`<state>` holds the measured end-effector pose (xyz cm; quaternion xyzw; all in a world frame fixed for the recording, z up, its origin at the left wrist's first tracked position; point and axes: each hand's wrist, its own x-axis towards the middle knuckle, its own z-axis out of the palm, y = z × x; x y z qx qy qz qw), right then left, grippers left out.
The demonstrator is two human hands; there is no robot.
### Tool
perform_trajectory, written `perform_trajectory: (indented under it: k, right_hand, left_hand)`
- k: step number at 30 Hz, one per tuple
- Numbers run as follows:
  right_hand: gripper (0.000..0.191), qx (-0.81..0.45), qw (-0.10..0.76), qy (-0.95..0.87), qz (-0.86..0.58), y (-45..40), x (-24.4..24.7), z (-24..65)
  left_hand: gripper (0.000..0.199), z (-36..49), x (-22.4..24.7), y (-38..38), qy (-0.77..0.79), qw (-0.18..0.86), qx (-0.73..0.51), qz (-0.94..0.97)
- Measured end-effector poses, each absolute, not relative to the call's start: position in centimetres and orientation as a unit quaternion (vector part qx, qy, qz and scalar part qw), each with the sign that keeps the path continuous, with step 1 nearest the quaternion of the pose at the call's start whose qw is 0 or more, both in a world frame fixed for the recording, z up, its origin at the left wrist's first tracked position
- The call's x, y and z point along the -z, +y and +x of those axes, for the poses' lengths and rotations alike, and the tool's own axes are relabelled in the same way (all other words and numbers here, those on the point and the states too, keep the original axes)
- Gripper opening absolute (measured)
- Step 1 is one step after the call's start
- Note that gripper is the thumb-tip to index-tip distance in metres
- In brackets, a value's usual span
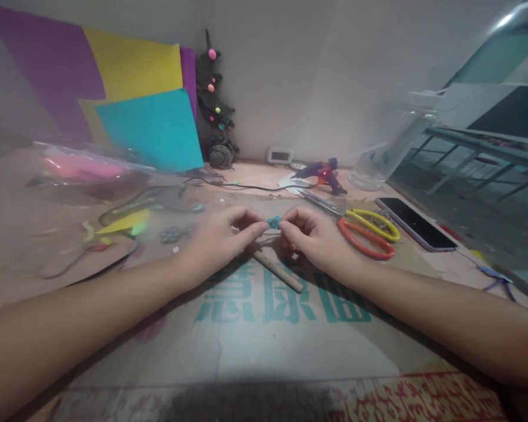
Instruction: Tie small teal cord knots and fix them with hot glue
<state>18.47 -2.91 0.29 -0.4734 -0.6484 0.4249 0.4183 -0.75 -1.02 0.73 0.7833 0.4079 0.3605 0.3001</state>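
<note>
A small teal piece [273, 222], shaped like a little flower or curl, is pinched between my two hands above the board. My left hand [229, 237] grips its left side with thumb and forefinger. On its right side, the thumb and forefinger of my right hand [310, 234] close on it too. Its exact kind is too small to make out. Under my hands a thin wooden stick [277, 271] lies slantwise on the printed board [255, 351]. Scissors with red and yellow handles [369, 234] rest just right of my right hand.
A dark phone [416, 224] lies at the right edge. Behind stand a glue gun [325, 174] with a red light, a small white device [280, 155] and a clear jar [378, 152]. Coloured sheets [154, 129] lean on the wall beside a dark decorated tree [215, 111]. Scraps and cords lie left.
</note>
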Motion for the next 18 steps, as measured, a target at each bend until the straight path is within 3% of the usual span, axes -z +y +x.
perform_trajectory:
  k: [8, 18]
  right_hand:
    - [0.014, -0.396, 0.404, -0.676, -0.472, -3.0, -0.5, 18.3]
    - [0.014, -0.359, 0.397, -0.687, -0.491, -2.9, -0.3, 18.4]
  left_hand:
    - [0.032, -0.6, 0.3, -0.4, 0.398, 0.434, -0.350, 0.729]
    - [0.030, -0.5, -0.1, -0.4, 0.395, 0.417, -0.355, 0.738]
